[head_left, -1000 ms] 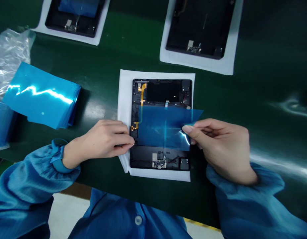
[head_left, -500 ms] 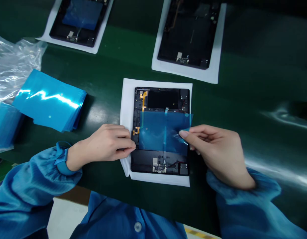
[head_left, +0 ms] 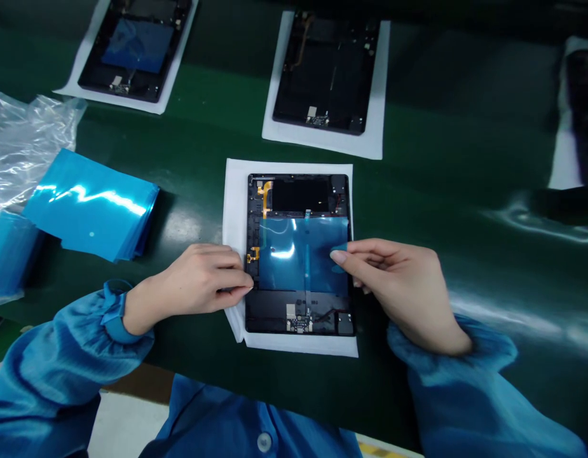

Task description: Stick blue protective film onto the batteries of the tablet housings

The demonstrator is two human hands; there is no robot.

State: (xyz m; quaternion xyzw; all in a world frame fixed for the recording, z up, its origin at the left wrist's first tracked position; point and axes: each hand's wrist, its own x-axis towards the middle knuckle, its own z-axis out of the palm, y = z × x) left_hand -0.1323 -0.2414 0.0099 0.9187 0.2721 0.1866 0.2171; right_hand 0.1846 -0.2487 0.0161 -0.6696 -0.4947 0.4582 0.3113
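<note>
An opened tablet [head_left: 279,312] with bare inner parts lies on a white foam sheet [head_left: 235,191] in front of me. Over its middle is a clear blue film [head_left: 284,261], lying nearly flat. My right hand [head_left: 393,280] pinches the film's right edge between thumb and forefinger, and a small tab curls there. Along the tablet's left side, my left hand [head_left: 203,280] has its fingers closed, the tips touching the frame near the film's lower left corner. Whatever is between those fingertips is hidden.
A stack of blue films [head_left: 93,203] lies at left beside a crumpled clear bag [head_left: 36,140]. Two more opened tablets on white sheets, a left one [head_left: 88,79] and a middle one [head_left: 294,95], lie farther back. Another white sheet [head_left: 563,152] shows at the right edge.
The film's right side has come down flatter over the tablet, and my right hand has shifted slightly left with it. My left hand stays by the tablet's edge. The whole view has shifted slightly.
</note>
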